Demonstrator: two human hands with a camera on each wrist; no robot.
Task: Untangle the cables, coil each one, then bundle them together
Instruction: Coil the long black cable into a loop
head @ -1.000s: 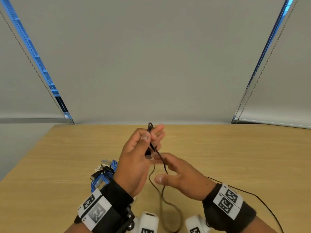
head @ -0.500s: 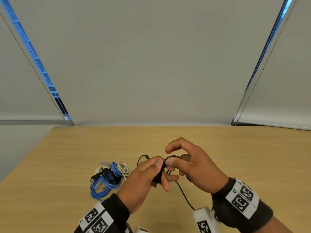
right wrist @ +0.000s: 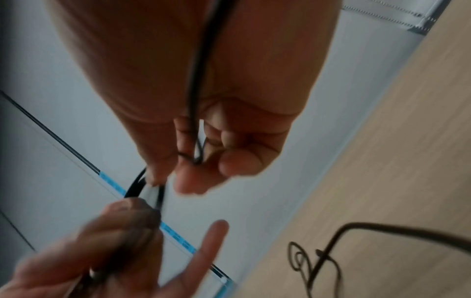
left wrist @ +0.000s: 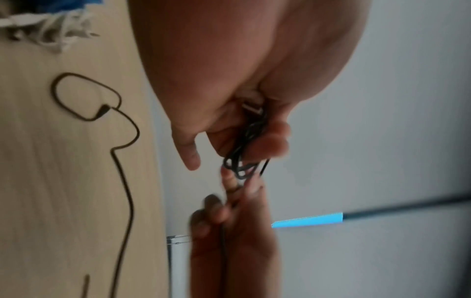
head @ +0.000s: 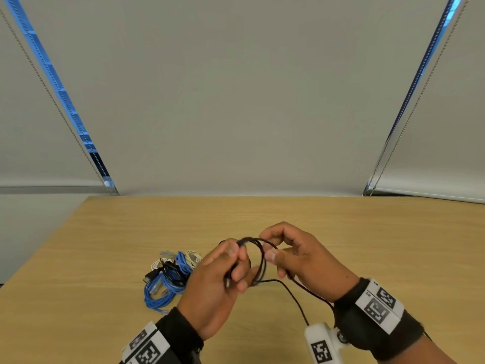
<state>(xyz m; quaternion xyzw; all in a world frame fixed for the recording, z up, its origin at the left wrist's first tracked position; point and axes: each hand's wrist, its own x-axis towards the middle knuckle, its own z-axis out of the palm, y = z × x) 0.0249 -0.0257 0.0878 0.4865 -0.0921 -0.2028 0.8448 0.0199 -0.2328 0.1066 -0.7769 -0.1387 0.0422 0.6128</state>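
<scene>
Black cable [head: 258, 261] loops run between both hands, held above the surface [head: 367, 245]. Left hand [head: 217, 287] grasps the gathered loops, thumb and fingers curled round them; the left wrist view shows several strands [left wrist: 244, 161] bunched in its fingers and a metal plug tip [left wrist: 252, 107] near the palm. Right hand [head: 301, 258] pinches the top of the loop between thumb and forefinger, other fingers curled. From the coil a free length trails down past the right wrist; its far part lies on the surface, ending in a small loop [left wrist: 84, 96]. Left of the hands, well apart from them, a pile [head: 170, 274] of blue, white and black cables lies on the surface.
</scene>
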